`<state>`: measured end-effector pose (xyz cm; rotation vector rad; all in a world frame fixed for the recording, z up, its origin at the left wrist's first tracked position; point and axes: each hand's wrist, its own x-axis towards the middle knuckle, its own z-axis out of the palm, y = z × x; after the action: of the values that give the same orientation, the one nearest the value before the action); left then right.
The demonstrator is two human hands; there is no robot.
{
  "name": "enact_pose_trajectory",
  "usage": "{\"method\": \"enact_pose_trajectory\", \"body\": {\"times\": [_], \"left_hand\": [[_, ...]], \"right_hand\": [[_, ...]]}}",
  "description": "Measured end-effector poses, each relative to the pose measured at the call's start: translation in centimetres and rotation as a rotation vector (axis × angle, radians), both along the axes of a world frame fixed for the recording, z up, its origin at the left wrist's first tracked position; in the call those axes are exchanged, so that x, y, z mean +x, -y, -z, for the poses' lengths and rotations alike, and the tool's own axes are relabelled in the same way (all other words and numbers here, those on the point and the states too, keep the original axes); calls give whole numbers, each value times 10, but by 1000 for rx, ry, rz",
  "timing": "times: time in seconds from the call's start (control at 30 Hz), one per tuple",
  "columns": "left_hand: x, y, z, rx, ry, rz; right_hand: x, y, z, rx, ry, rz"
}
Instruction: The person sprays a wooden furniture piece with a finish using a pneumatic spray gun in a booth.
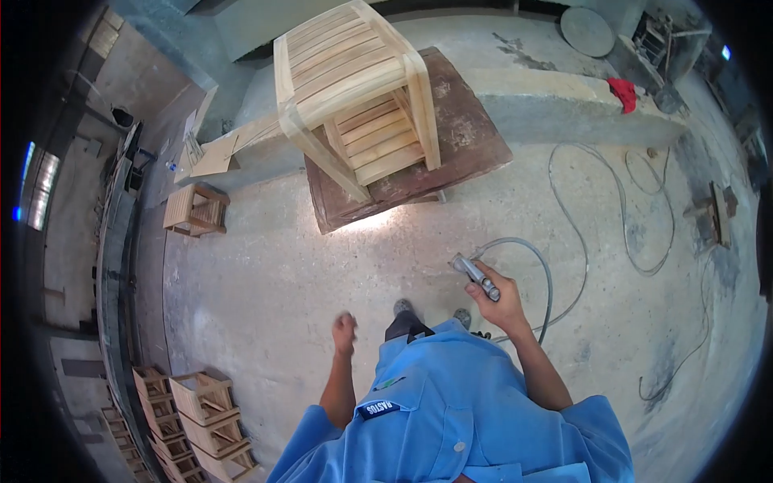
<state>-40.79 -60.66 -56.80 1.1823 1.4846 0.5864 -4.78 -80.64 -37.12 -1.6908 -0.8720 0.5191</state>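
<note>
My right hand [498, 300] is closed around a silver spray gun [477, 278] with a grey hose [541, 262] running from it in a loop. The hand is held out in front of my blue shirt, above the floor. My left hand [345, 332] hangs lower on the left, slightly blurred, fingers curled with nothing visible in them. Beyond both hands, a slatted wooden stool [346, 56] with a lower shelf stands on a brown square board [475, 121]. Neither hand touches the stool or the board.
A low concrete ledge [547, 101] runs behind the board, with a red cloth [622, 95] on it. Hose coils [581, 233] lie across the floor at right. A smaller wooden stool [196, 211] stands left; several more are stacked [211, 423] at lower left.
</note>
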Motion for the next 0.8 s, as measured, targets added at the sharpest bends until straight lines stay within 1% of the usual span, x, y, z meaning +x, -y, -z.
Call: {"method": "enact_pose_trajectory", "body": {"times": [0.03, 0.07, 0.1, 0.13, 0.2, 0.27, 0.3, 0.37, 0.4, 0.47, 0.5, 0.57, 0.63, 0.67, 0.8], "left_hand": [[-1, -44, 7, 27, -94, 125], [36, -66, -35, 231, 85, 95], [59, -98, -56, 305, 93, 105], [88, -124, -84, 325, 113, 57], [137, -177, -120, 468, 129, 117], [185, -205, -169, 486, 243, 215], [208, -225, -170, 485, 248, 235], [246, -258, -168, 896, 375, 330], [255, -267, -171, 886, 388, 352], [269, -281, -174, 884, 250, 273], [268, -287, -169, 872, 259, 289], [258, -298, -162, 922, 166, 332], [265, -297, -166, 935, 207, 322], [268, -298, -172, 948, 247, 303], [286, -343, -232, 939, 299, 314]], "right_hand": [[-2, 0, -1, -2, -6, 13], [-2, -1, -1, -9, -34, 27], [-1, -3, -2, -15, -61, 41], [-2, -6, -1, -17, -63, 52], [-2, -12, 5, 8, -115, 103], [-6, -21, 11, -7, -97, 146], [-8, -27, 14, -23, -80, 176], [-12, -41, 17, -3, -69, 215], [-14, -50, 16, 13, -56, 231], [-19, -69, 8, -25, -75, 266], [-24, -78, 3, -59, -105, 274], [-30, -100, -2, -75, -128, 309], [-32, -118, -1, -69, -148, 337], [-33, -124, 0, -24, -145, 350], [-39, -155, -17, 71, -162, 412]]}}
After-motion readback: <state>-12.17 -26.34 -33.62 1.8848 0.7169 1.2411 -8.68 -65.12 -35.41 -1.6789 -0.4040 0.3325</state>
